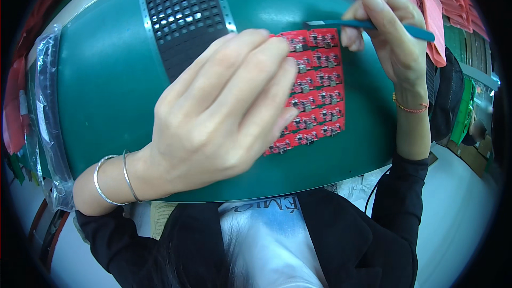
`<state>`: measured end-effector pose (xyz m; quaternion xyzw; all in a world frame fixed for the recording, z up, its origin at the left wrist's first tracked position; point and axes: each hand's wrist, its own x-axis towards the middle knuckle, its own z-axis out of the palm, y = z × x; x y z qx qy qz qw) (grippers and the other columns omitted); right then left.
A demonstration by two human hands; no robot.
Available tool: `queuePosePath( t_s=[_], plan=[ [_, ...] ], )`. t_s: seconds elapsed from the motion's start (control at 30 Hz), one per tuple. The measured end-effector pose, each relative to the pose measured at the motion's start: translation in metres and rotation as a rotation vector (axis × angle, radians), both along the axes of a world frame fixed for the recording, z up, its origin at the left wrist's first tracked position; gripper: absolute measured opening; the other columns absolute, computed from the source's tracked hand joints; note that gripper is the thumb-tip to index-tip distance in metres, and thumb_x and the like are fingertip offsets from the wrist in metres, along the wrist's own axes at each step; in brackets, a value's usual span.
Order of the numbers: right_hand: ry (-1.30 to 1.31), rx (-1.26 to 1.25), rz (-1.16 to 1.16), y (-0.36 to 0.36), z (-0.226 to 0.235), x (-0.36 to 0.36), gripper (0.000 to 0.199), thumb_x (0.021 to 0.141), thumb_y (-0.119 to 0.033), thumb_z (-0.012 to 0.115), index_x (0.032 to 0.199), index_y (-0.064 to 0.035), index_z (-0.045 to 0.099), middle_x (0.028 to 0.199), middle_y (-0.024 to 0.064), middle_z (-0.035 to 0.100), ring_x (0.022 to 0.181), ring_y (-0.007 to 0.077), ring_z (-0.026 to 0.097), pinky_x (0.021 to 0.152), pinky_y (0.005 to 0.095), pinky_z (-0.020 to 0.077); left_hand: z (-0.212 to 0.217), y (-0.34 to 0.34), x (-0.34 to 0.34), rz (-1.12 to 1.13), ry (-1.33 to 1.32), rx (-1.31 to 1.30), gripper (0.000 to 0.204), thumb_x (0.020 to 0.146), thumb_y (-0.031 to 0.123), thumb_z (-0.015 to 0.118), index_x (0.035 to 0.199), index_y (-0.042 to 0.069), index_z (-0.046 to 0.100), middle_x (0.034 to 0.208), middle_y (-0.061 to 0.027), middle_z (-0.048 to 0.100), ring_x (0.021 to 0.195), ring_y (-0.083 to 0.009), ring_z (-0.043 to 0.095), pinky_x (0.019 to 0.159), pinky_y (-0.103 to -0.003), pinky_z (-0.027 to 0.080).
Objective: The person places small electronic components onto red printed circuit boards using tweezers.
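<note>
A panel of small red circuit boards (326, 79), set in rows with dark and silver parts on them, lies on the green table mat (101, 85). My left hand (218, 109) covers the panel's left side, its fingers bent and pressed together. The fingertips point down and are hidden, so whatever they may pinch does not show. My right hand (392, 32) grips blue tweezers (418, 32) beyond the panel's far right corner. Their silver tip points left, just above the panel's far edge.
Behind my left hand, a black sheet with rows of slots (184, 5) has pale, hole-punched edges. A clear plastic bag (48, 112) hangs along the mat's left edge. Pink sheets (432, 21) are stacked at the far right, near a black bag (450, 90).
</note>
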<state>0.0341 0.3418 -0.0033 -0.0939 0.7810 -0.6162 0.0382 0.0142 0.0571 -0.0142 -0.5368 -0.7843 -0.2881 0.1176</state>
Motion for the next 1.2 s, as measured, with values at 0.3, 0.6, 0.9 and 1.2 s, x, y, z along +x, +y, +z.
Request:
queuePosePath(
  t_s=[0.3, 0.6, 0.9, 1.2],
  plan=[
    [-0.072, -0.029, -0.114, 0.036, -0.016, 0.03, 0.029, 0.106, -0.026, 0.063, 0.092, -0.0013, 0.066, 0.08, 0.0105, 0.074, 0.068, 0.0121, 0.07, 0.062, 0.0246, 0.0554, -0.011, 0.046, 0.005, 0.012, -0.055, -0.125, 0.045, 0.077, 0.014, 0.082, 0.117, -0.004, 0.071, 0.128, -0.017, 0.068, 0.118, -0.0323, 0.066, 0.095, -0.038, 0.058],
    [-0.062, 0.055, -0.104, 0.043, -0.022, 0.034, 0.027, 0.109, -0.023, 0.056, 0.091, -0.0028, 0.058, 0.08, 0.0154, 0.072, 0.064, 0.0136, 0.068, 0.058, 0.0237, 0.0545, -0.014, 0.05, 0.0, -0.032, -0.049, -0.144, 0.046, 0.076, 0.009, 0.08, 0.119, -0.006, 0.071, 0.129, -0.0194, 0.068, 0.116, -0.0349, 0.068, 0.096, -0.039, 0.058],
    [-0.05, 0.098, -0.105, 0.041, -0.022, 0.035, 0.026, 0.109, -0.022, 0.056, 0.091, -0.0033, 0.059, 0.08, 0.0151, 0.072, 0.064, 0.0138, 0.069, 0.057, 0.0236, 0.0546, -0.016, 0.05, 0.001, -0.036, -0.043, -0.133, 0.045, 0.076, 0.009, 0.08, 0.118, -0.006, 0.071, 0.128, -0.02, 0.068, 0.116, -0.0356, 0.068, 0.096, -0.04, 0.058],
    [-0.058, 0.119, -0.087, 0.034, -0.017, 0.032, 0.025, 0.108, -0.021, 0.057, 0.091, -0.003, 0.059, 0.081, 0.0147, 0.073, 0.065, 0.0136, 0.068, 0.059, 0.0239, 0.0546, -0.016, 0.049, 0.001, -0.02, -0.021, -0.133, 0.047, 0.077, 0.01, 0.078, 0.121, -0.002, 0.071, 0.128, -0.0181, 0.066, 0.113, -0.0334, 0.068, 0.093, -0.038, 0.059]
  ],
)
